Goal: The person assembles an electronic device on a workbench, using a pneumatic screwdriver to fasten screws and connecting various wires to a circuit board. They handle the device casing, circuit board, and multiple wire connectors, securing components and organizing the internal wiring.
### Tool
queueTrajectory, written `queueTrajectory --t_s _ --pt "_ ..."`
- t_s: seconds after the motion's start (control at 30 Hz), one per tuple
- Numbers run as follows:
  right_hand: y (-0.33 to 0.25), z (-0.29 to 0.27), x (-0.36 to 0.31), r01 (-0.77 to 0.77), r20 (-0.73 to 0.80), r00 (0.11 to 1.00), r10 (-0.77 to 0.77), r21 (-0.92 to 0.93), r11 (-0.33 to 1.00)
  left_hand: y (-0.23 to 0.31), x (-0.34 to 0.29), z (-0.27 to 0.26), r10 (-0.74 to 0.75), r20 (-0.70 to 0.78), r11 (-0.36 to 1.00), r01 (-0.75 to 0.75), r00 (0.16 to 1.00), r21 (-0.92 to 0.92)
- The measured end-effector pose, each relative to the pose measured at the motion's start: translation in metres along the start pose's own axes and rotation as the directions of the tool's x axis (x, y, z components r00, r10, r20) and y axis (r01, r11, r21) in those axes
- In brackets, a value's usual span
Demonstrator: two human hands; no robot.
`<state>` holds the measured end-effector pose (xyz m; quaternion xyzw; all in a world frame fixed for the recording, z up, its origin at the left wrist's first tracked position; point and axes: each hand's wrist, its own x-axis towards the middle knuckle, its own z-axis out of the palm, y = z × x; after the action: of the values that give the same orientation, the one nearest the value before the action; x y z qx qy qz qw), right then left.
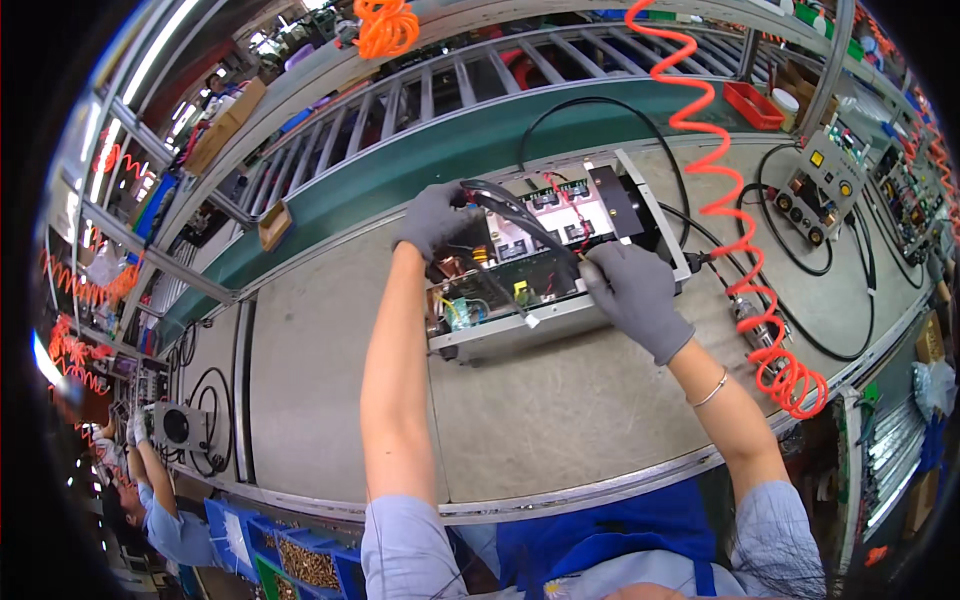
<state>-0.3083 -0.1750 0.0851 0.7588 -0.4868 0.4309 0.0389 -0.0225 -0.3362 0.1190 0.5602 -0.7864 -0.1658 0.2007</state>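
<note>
An open metal-cased electronic unit (560, 312) lies on the workbench in front of me, its circuit boards and copper coil exposed. Over its top runs a bundle of thick black cable (522, 216). My left hand (432, 220), in a grey glove, is closed round the cable's far left end, above the unit's left side. At the cable's nearer end, my gloved right hand (632, 295) is closed with its fingertips on it, beside the case's near wall. Its palm hides part of that wall. A small white connector (531, 321) hangs over the near edge.
A coiled orange air hose (712, 180) hangs down right of the unit, with a metal air tool (758, 325) beside its lower coils. More units with black cords (818, 190) stand farther right. Behind runs a roller conveyor (420, 95). A co-worker (165, 515) works at far left.
</note>
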Motion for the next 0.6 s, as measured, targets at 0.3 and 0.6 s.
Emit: queueTrajectory --t_s 0.3,0.6 --pt "-0.037 -0.018 -0.026 -0.035 0.075 0.997 0.036 -0.011 0.999 -0.013 -0.070 -0.007 0.055 0.090 0.979 -0.036 0.994 -0.200" --pt "-0.115 -0.066 -0.094 -0.051 0.132 0.990 0.043 0.052 0.997 0.012 -0.215 -0.012 -0.073 0.043 0.949 0.083 0.996 -0.306"
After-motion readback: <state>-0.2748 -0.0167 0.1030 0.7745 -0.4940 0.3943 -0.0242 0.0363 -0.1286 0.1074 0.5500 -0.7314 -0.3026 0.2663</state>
